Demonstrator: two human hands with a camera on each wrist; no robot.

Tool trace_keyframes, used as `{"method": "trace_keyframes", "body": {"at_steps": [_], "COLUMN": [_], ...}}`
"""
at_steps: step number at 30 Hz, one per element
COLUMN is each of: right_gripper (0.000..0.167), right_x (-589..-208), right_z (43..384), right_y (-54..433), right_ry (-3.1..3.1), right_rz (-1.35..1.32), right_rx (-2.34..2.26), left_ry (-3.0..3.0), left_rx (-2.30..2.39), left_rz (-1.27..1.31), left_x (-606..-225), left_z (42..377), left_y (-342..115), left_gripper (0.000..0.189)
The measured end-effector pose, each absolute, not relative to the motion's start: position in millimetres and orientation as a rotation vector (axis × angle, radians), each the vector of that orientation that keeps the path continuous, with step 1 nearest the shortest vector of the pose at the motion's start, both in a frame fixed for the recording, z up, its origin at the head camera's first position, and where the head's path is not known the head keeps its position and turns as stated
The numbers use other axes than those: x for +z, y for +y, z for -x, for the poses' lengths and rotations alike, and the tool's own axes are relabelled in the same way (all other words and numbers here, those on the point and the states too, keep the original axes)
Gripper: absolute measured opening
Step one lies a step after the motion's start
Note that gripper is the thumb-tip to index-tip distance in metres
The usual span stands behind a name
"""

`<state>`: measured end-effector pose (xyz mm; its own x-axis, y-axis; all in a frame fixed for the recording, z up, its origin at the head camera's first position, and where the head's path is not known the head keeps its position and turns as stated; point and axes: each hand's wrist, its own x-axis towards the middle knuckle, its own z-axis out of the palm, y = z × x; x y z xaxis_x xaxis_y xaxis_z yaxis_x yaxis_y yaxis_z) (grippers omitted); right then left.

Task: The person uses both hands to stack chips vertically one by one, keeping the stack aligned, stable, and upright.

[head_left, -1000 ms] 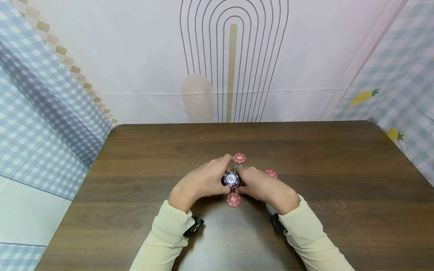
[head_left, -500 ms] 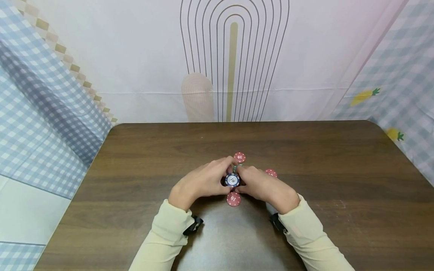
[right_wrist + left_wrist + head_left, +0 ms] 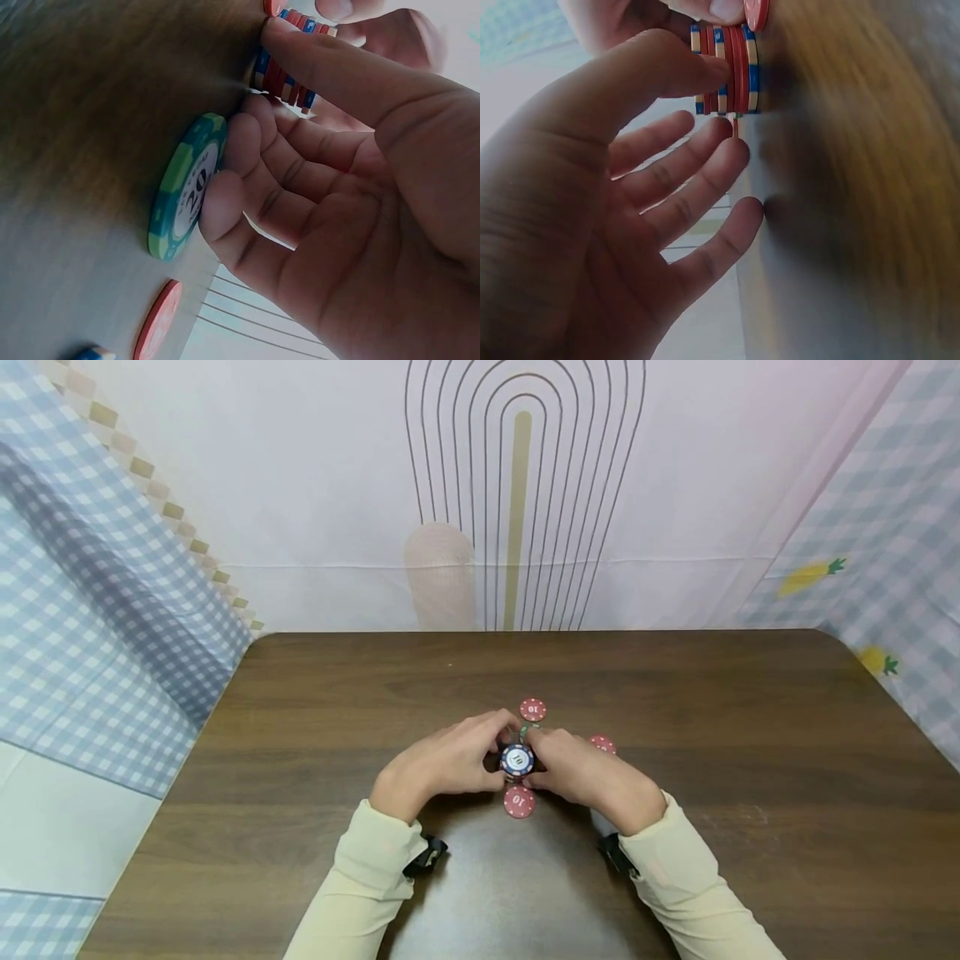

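Note:
Between my hands stands a stack of red and blue poker chips (image 3: 517,762), topped by a blue one marked 10. My right hand (image 3: 581,770) holds the stack from the right, thumb at its near side and fingers behind. My left hand (image 3: 450,766) curves loosely around the left side; a gap shows between its palm and the chips. In the left wrist view its thumb (image 3: 694,67) overlaps the stack and the other fingers are spread. A green chip marked 20 (image 3: 187,191) lies against my right fingertips. One red chip (image 3: 519,802) lies just in front of the stack.
Another red chip (image 3: 533,709) lies beyond the stack, and one more (image 3: 602,744) lies beyond my right hand, partly covered. A blue chip (image 3: 94,353) peeks in at the right wrist view's bottom edge. The brown wooden table (image 3: 337,685) meets a hanging cloth behind.
The stack's chips have become aligned under the top blue chip, where red edges showed before. My left thumb has drawn slightly back from the stack; the right hand has hardly moved.

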<state>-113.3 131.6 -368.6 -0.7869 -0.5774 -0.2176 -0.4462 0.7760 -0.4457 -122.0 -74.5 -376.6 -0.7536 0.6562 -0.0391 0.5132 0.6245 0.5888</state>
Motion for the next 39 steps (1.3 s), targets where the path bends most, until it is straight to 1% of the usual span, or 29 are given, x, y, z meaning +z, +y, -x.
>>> {"method": "trace_keyframes", "body": {"at_steps": [5, 13, 20, 28, 33, 36, 39], "right_gripper": [0.025, 0.023, 0.028, 0.027, 0.024, 0.027, 0.034], "right_x": [-368, -370, -369, -368, -364, -356, -348], "right_z": [114, 115, 115, 115, 116, 118, 120], "right_y": [134, 134, 134, 133, 140, 148, 155], "right_ry": [2.622, 2.620, 2.580, 2.561, 2.554, 2.593, 2.656], "right_rz": [0.805, 0.836, 0.791, 0.792, 0.792, 0.755, 0.716], "right_rx": [-0.549, -0.568, -0.573, -0.582, -0.609, -0.645, -0.640], "left_ry": [2.564, 2.580, 2.569, 2.554, 2.533, 2.528, 2.522], "left_rx": [0.836, 0.847, 0.902, 1.028, 1.068, 1.075, 1.093], "left_rz": [-0.951, -0.945, -0.898, -0.876, -0.879, -0.878, -0.877], "left_x": [-381, -386, -393, -404, -408, -410, -411], "left_z": [126, 126, 124, 123, 125, 126, 127], "left_y": [-75, -78, -75, -80, -82, -83, -84], "left_gripper": [0.042, 0.047, 0.049, 0.044, 0.041, 0.040, 0.040]}}
